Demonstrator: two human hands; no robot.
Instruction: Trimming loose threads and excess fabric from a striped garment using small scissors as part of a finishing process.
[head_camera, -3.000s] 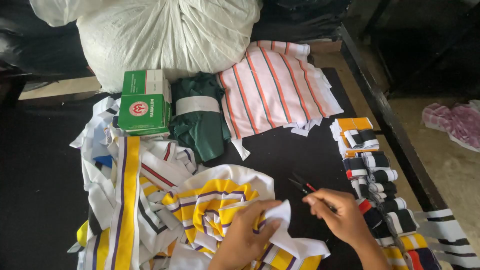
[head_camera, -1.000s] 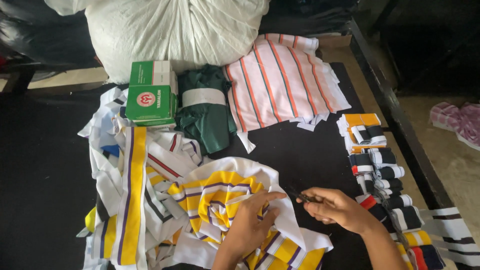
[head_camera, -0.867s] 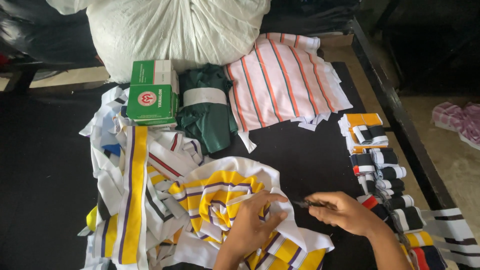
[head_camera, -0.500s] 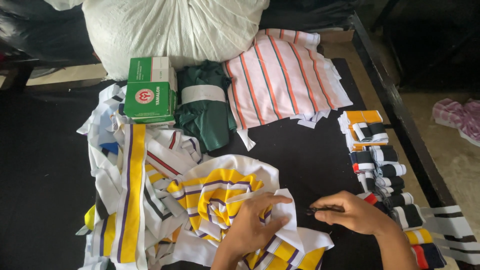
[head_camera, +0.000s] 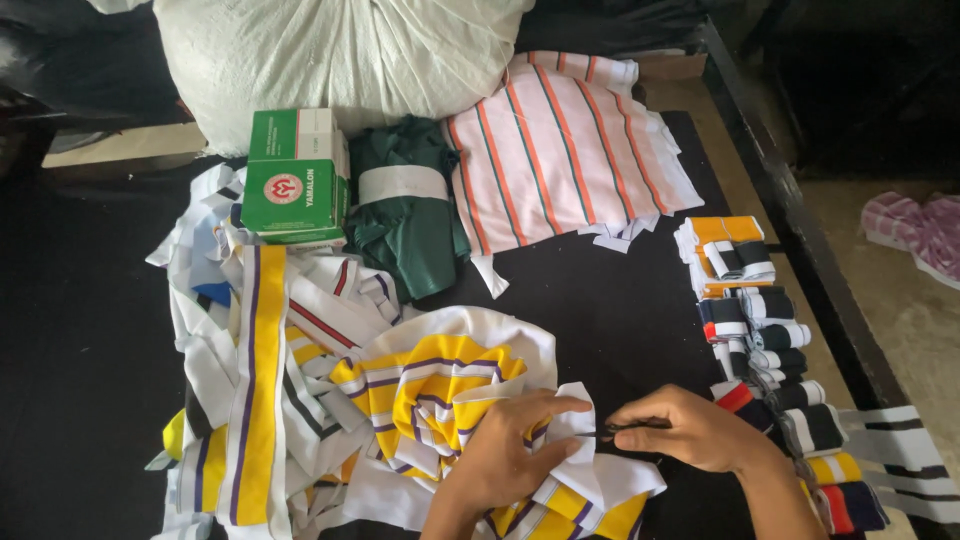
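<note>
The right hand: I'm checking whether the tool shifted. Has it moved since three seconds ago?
Yes. The right hand with its thin dark tool has come left, away from the rolled collar strips, to the white cloth edge under the left hand.

Soft daylight, dim blurred dark edges

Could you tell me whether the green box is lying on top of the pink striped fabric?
No, the green box lies on the white scraps at the left, with the dark green fabric between it and the pink striped fabric.
</note>
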